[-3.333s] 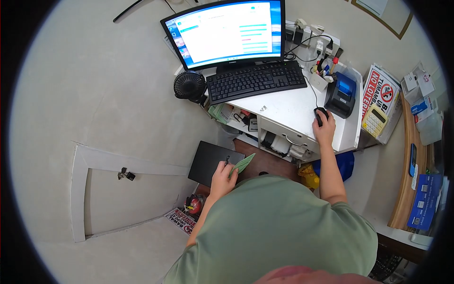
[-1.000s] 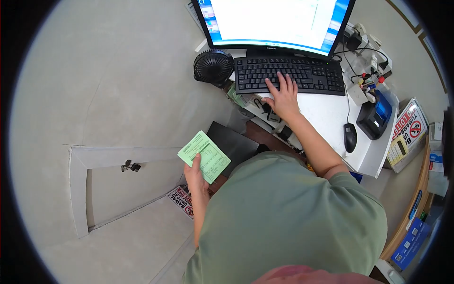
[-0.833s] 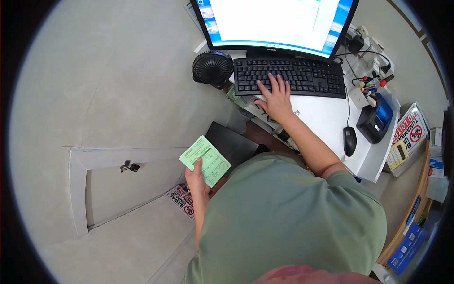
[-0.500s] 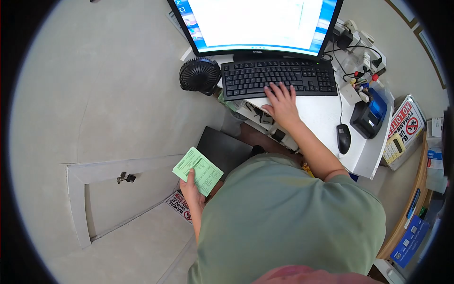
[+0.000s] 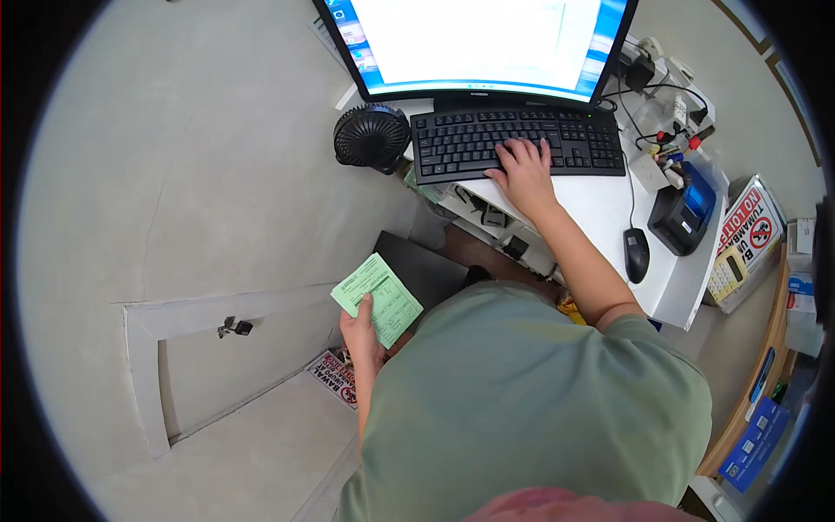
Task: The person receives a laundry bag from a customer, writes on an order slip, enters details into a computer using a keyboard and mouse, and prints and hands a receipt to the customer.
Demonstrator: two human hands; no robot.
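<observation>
My left hand [image 5: 363, 335] grips green printed slips [image 5: 383, 296], with the thumb on top of them, left of my body. On the black keyboard [image 5: 470, 143], my right hand [image 5: 527, 180] rests with fingers apart and a little bent over the lower middle keys; it holds nothing. Above the keyboard stands the lit monitor [image 5: 478, 43]. The black mouse [image 5: 637, 255] lies on the white desk [image 5: 591, 204], to the right of my right forearm and untouched.
A black fan [image 5: 371, 137] stands left of the keyboard. Right of the mouse sits a blue-and-black device [image 5: 683, 213], near a pen holder and cables. A yellow calculator [image 5: 727, 273] leans by a red-and-white sign [image 5: 752, 222]. A black surface [image 5: 422, 270] lies behind the slips.
Since the earliest frame, my right hand has left the mouse for the keyboard. My left hand has turned the slips face up, and the pen no longer shows. Lately the right fingers have bent more.
</observation>
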